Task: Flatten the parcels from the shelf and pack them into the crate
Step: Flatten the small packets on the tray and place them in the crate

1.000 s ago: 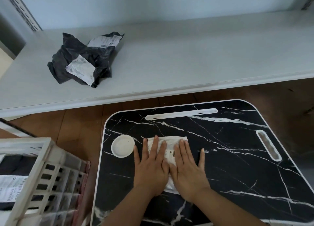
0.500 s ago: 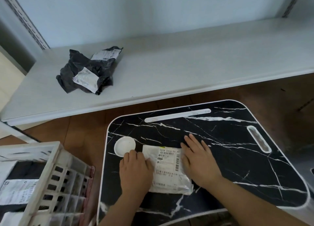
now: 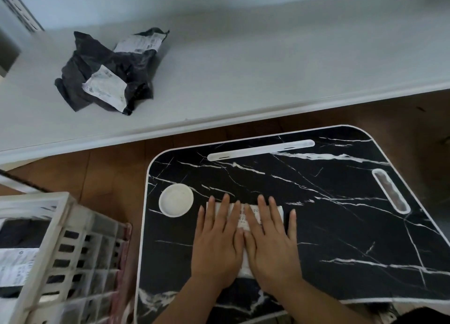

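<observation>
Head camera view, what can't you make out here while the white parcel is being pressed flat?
- White parcel: mostly covered by left hand and right hand; label print unreadable.
- Crate: cut by left edge, blurred; contents partly hidden.
- Black parcels on shelf: label text too small.

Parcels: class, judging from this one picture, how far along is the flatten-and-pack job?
Done: the crate at the left already holds at least one labelled parcel. In hand: the left hand and right hand press flat, side by side, on a white parcel on the table. Left: that parcel still needs packing, and crumpled black parcels wait on the shelf.
</observation>
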`<state>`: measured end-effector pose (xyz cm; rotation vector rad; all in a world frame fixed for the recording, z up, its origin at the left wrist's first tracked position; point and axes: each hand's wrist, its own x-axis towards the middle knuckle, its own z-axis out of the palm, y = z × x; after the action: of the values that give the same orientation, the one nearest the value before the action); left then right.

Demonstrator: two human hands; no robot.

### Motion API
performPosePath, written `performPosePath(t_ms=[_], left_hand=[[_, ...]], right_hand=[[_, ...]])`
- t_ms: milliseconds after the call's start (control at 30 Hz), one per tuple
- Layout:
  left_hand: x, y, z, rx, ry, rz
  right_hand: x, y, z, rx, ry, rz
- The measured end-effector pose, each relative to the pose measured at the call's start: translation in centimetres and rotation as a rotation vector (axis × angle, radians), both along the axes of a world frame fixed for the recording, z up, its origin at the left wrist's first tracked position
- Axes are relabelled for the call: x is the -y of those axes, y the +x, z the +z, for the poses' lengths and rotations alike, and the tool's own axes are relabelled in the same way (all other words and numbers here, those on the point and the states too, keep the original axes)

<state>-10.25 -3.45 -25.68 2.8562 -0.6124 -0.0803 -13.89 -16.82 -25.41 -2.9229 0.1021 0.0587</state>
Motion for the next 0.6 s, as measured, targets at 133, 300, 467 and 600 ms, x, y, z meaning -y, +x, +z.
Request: performPosePath(t_ms=[133,300,467,600], left_hand=[[0.0,0.1,-0.1,-0.019,0.013,0.003],[0.0,-0.1,-0.1,-0.007,0.030,0.003],[0.3,0.3,-0.1,-0.029,0.101,0.042],[0.6,-0.4,1.0,-0.137,0.117,0.137]], right_hand=[[0.0,0.1,-0.3,0.005,0.019,-0.004],[-0.1,0.0,-0.1,-0.012,0.011,0.003],[0.2,0.5,-0.1,-0.072,-0.016,0.017],[0.6,0.6,1.1,-0.204,-0.001,0.050]])
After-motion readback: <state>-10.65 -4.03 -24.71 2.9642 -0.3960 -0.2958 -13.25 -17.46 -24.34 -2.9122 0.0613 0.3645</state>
